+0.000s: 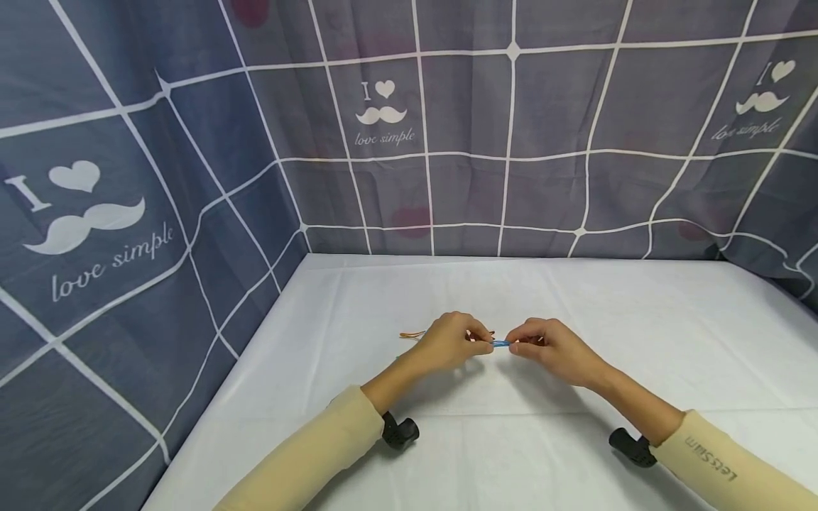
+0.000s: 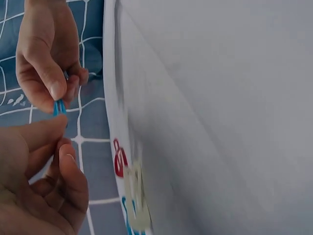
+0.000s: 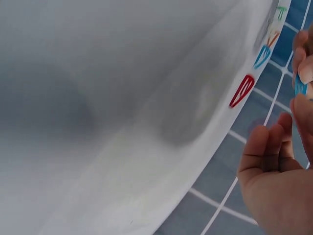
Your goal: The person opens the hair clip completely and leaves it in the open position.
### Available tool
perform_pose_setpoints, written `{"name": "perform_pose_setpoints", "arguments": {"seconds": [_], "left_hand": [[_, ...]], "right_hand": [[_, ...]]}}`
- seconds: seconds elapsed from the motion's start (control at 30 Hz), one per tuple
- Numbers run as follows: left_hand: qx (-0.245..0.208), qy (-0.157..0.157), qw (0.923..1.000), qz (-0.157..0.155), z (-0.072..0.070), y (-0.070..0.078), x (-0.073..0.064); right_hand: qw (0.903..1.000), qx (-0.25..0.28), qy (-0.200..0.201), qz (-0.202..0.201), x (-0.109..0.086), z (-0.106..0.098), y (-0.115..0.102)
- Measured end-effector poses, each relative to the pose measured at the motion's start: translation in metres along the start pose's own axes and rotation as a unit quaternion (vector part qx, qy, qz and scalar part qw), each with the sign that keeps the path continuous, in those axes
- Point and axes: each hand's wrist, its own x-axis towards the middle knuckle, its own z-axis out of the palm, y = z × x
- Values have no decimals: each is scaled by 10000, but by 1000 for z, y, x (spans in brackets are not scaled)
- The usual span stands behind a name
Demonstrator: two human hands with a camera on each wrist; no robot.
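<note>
A small blue hair clip (image 1: 501,343) is stretched between both hands over the middle of the table. My left hand (image 1: 450,342) pinches one end between thumb and forefinger. At the other end, the thumb and forefinger of my right hand (image 1: 554,350) grip it. In the left wrist view the clip (image 2: 59,107) shows as slim blue strips between the fingertips, its ends covered. Beyond the hands in the right wrist view lie a red hair clip (image 3: 242,91) and another blue clip (image 3: 262,57) on the white cloth.
An orange clip (image 1: 412,334) lies just left of my left hand. A pale clip (image 2: 137,200) and a green one (image 3: 280,12) are also on the white-covered table (image 1: 358,298). A grey checked curtain (image 1: 473,191) hangs behind and at the left.
</note>
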Motion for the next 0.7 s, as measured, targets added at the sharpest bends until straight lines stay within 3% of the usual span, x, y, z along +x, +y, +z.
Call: {"name": "perform_pose_setpoints", "arguments": {"seconds": [0.33,0.7], "left_hand": [[149,-84,9983,557,-14,-11,-21],[388,-370,9892,1363,-14,-13,-23]], "right_hand": [[9990,-88,219,-369,1,22,-10],[9979,-355,174,-515,-6,27,-10]]}}
